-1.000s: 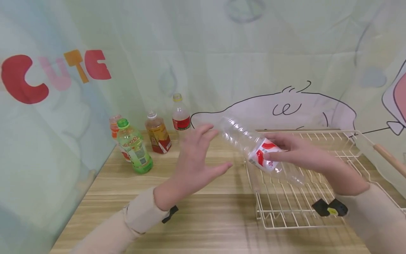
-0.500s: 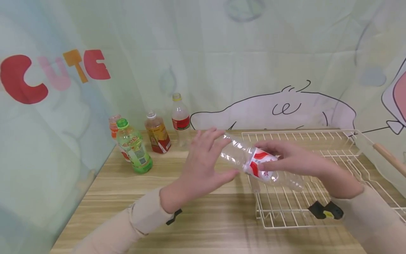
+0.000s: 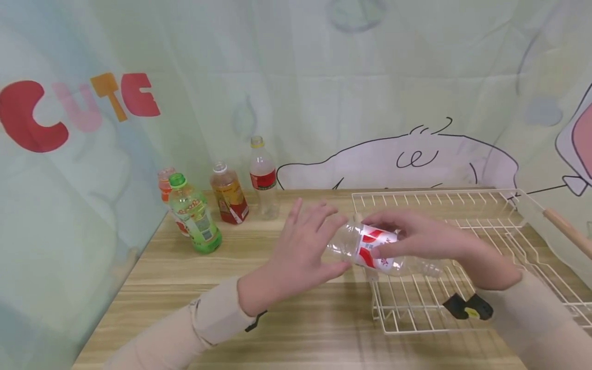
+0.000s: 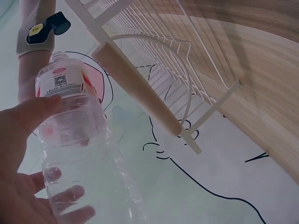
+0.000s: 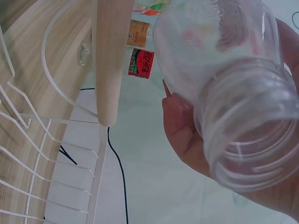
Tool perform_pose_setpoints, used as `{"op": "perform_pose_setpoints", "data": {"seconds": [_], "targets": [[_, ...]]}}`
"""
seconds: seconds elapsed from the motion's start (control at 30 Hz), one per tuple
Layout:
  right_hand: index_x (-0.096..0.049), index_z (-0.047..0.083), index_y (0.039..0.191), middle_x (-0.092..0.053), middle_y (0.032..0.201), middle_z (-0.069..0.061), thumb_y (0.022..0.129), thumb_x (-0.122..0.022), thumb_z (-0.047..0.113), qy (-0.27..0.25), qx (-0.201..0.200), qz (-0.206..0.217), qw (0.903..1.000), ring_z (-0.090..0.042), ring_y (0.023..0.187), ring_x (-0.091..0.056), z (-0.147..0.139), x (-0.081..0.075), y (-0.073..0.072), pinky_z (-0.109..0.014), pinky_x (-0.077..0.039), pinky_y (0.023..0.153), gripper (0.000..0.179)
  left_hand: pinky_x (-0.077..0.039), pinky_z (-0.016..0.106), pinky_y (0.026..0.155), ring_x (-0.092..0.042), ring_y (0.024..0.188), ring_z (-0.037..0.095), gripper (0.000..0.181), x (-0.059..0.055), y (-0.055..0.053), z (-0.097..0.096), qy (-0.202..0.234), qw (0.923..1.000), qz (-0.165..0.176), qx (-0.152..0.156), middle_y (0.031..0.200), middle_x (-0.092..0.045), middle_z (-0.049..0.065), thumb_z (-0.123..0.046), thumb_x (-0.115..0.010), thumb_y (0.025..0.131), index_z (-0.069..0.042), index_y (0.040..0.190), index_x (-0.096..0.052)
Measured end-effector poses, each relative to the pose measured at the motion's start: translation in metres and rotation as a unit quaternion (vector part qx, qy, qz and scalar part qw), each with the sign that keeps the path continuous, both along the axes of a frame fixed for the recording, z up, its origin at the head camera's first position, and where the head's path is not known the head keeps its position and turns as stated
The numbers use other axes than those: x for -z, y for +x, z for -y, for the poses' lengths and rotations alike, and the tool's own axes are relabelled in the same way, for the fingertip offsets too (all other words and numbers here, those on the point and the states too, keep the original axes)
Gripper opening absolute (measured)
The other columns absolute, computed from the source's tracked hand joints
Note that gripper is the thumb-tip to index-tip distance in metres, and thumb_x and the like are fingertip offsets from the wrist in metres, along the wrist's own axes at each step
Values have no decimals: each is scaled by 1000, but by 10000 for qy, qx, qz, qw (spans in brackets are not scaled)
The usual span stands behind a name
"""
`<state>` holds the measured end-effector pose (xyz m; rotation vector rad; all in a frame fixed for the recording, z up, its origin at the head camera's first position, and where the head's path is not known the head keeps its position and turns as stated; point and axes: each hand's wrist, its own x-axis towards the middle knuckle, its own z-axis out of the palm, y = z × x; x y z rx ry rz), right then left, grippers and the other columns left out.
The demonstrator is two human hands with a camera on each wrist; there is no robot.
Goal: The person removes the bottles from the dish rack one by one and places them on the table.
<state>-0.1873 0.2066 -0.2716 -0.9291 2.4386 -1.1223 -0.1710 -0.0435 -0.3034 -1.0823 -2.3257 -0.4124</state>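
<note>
A clear plastic bottle (image 3: pixel 367 240) with a red and white label lies nearly level between both hands, over the left part of the wire rack (image 3: pixel 386 333). Its capless neck points right. My right hand (image 3: pixel 418 239) grips it round the label, thumb on the near side. Around the base end is my left hand (image 3: pixel 300 252), its thumb and fingers on opposite sides. In the left wrist view the left fingers show through the clear wall of the bottle (image 4: pixel 77 126). The open mouth of the bottle (image 5: pixel 252 135) faces the camera in the right wrist view.
Several bottles stand at the back left: a green one (image 3: pixel 196 221), an orange-pink one (image 3: pixel 165 180), a brown one (image 3: pixel 228 198) and a clear one with a red label (image 3: pixel 263 180). The rack has wooden handles (image 3: pixel 569 234). A printed curtain (image 3: pixel 314 103) hangs behind the table (image 3: pixel 185 303).
The bottle has come down and turned from steeply tilted to nearly level. My left hand has moved right, from apart to round its base. My right hand has shifted slightly left, still holding the bottle.
</note>
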Motion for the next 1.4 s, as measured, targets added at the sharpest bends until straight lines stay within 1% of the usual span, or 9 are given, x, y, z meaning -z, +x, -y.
{"op": "perform_pose_setpoints", "data": {"seconds": [0.07,0.17,0.3,0.4,0.6,0.83,0.93,1.17,1.4], "targets": [[-53,-1,129,-64,108,-7,86,-72,23,74,19,-26,10000,-24,92,-60,1,1,0,-32,-55,75,53,-21,60,111,-45,125,24,66,1,0,0,-57,10000,12,25,127,-54,6,-41,-80,73,-13,127,-53],[-53,1,129,-64,113,-6,86,-72,27,224,78,-70,9997,-24,100,-59,2,1,1,-34,-53,81,54,-27,58,109,-48,121,23,65,2,1,-1,-123,9998,156,78,125,-55,6,-40,-78,75,-12,127,-54],[-54,1,131,-63,121,-6,86,-71,31,384,132,-188,9990,-26,111,-57,3,1,2,-42,-49,90,56,-33,53,106,-50,117,22,64,3,1,-1,-241,9993,286,78,124,-57,6,-40,-78,76,-12,128,-55],[-54,1,131,-62,124,-6,86,-71,32,437,146,-256,9986,-28,115,-56,3,1,2,-48,-48,92,56,-36,49,104,-51,116,21,64,3,1,-1,-309,9991,301,44,123,-58,5,-42,-78,76,-12,128,-55],[-53,4,132,-61,127,-6,87,-70,33,461,195,-198,9986,-27,117,-55,4,0,3,-53,-46,95,56,-38,44,101,-50,117,20,67,3,2,-2,-441,9981,433,-26,124,-58,4,-43,-77,77,-12,132,-55],[-54,4,132,-61,125,-7,87,-70,32,450,192,-160,9987,-25,113,-57,5,1,2,-48,-48,93,55,-38,42,99,-49,118,19,68,3,4,-1,-556,9966,612,-66,124,-58,3,-44,-76,78,-13,134,-53],[-54,5,132,-61,125,-6,87,-70,33,476,210,-139,9985,-23,112,-57,5,1,2,-49,-48,94,55,-38,42,99,-49,117,19,68,3,4,-1,-532,9963,664,-76,124,-58,2,-44,-77,78,-13,134,-54],[-54,4,131,-62,123,-6,88,-70,32,464,169,-203,9986,-23,111,-57,6,0,2,-45,-49,93,54,-39,42,96,-50,115,20,67,6,2,-1,-417,9979,485,-26,122,-59,3,-44,-77,77,-13,132,-55],[-53,6,132,-60,126,-6,90,-68,31,410,239,-752,9960,-22,112,-57,4,-3,1,-42,-50,91,52,-40,44,92,-51,113,23,67,8,-3,3,-275,9993,252,-75,120,-60,6,-41,-80,74,-11,129,-57]]}}
